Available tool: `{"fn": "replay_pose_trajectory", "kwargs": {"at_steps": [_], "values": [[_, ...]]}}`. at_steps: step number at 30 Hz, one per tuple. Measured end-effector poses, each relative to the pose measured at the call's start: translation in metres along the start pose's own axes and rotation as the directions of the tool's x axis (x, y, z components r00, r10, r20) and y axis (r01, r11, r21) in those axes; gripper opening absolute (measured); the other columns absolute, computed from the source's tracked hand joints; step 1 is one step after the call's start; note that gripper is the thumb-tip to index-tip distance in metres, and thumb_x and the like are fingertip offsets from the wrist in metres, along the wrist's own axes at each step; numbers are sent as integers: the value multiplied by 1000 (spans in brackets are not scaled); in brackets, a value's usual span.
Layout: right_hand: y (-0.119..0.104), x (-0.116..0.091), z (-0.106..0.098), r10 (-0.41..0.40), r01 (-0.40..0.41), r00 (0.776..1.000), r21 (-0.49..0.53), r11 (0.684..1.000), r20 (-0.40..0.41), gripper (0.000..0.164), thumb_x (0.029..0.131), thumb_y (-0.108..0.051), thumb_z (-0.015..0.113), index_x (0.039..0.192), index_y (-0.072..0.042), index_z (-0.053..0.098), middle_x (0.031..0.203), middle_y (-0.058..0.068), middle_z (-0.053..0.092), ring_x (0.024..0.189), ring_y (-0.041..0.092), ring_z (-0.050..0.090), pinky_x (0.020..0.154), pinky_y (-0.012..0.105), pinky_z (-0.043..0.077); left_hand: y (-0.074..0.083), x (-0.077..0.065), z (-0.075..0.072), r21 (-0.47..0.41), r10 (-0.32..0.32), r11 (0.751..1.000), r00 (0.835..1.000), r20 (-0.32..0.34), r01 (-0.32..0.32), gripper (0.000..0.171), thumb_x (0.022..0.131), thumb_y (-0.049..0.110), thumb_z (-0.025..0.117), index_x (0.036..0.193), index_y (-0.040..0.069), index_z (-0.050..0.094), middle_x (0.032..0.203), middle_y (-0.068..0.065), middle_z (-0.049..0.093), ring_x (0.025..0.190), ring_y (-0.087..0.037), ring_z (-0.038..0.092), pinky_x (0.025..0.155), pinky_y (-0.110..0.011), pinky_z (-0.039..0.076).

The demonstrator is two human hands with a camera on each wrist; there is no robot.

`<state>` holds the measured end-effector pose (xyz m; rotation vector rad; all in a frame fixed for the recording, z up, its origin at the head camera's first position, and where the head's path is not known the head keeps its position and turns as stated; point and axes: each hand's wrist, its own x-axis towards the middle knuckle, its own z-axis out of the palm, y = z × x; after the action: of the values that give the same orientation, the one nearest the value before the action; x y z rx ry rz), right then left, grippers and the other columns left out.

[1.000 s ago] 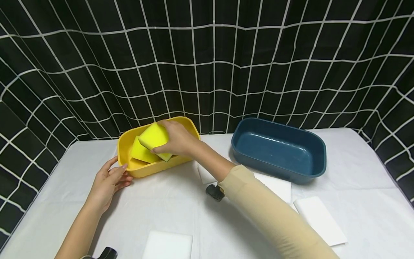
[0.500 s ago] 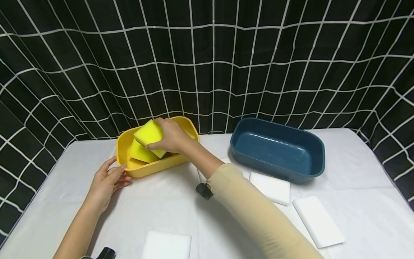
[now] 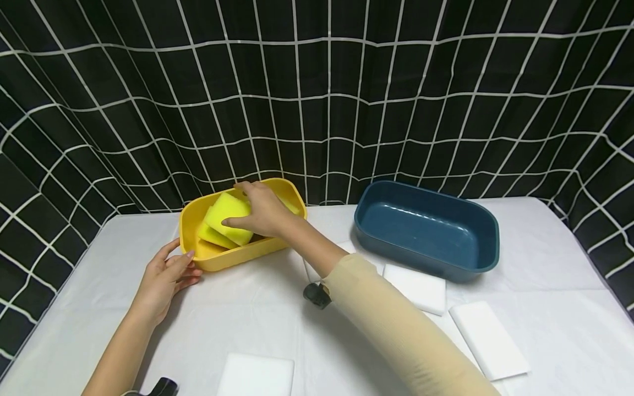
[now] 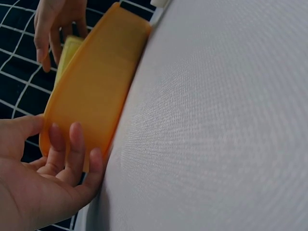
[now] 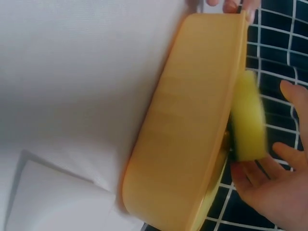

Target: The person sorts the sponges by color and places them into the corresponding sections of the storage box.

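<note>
In the head view a yellow bin [image 3: 252,254] stands at the back left with several yellow sponges in it. My left hand [image 3: 160,283] holds its near left corner, thumb over the rim and fingers against the outer wall [image 4: 91,106]. Above the bin hovers my right hand [image 3: 269,212], thumb and fingers spread apart. Beside it the upper sponge [image 3: 229,218] leans tilted on another sponge [image 3: 212,235]. In the right wrist view this sponge [image 5: 249,118] is blurred, close to the fingertips of the right hand [image 5: 279,187], which do not close round it.
A dark blue bin [image 3: 426,231] with nothing in it stands at the back right. White foam blocks lie about: one block [image 3: 256,375] at the front, one block [image 3: 416,289] before the blue bin, another block [image 3: 489,340] to the right. A black gridded curtain [image 3: 327,110] hangs behind.
My right hand has lowered the sponge into the yellow bin and let go of it, its fingers now spread. The left hand has stayed at the bin's corner.
</note>
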<state>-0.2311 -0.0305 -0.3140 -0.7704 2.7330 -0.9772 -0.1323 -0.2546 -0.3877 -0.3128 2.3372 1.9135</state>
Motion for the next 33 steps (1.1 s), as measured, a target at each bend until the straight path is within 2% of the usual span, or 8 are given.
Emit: {"fn": "replay_pose_trajectory", "kwargs": {"at_steps": [14, 22, 33], "values": [[10, -21, -9, -44, 44, 999, 54, 998, 1, 73, 98, -31, 77, 157, -4, 45, 152, 17, 55, 138, 31, 54, 117, 40, 47, 0, 0, 1, -2, -2, 1000, 1000, -2, 2, 72, 113, 26, 51, 170, 7, 10, 94, 11, 64, 85, -3, 70, 84, -18, 61], [19, -40, -11, -70, 72, 997, 113, 991, -20, 70, 96, -26, 79, 154, -2, 48, 146, 17, 58, 127, 35, 60, 109, 40, 52, -1, 0, 0, -4, 17, 1000, 1000, 5, -17, 73, 113, 27, 51, 169, 6, 10, 94, 11, 63, 86, -3, 70, 84, -19, 61], [29, -69, -15, -67, 73, 996, 126, 989, -50, 68, 97, -29, 78, 154, -5, 50, 143, 16, 61, 122, 33, 63, 104, 40, 56, -1, 0, 1, -2, 0, 1000, 1000, -5, 0, 72, 113, 27, 51, 170, 7, 10, 95, 10, 63, 86, -3, 70, 84, -18, 60]]}}
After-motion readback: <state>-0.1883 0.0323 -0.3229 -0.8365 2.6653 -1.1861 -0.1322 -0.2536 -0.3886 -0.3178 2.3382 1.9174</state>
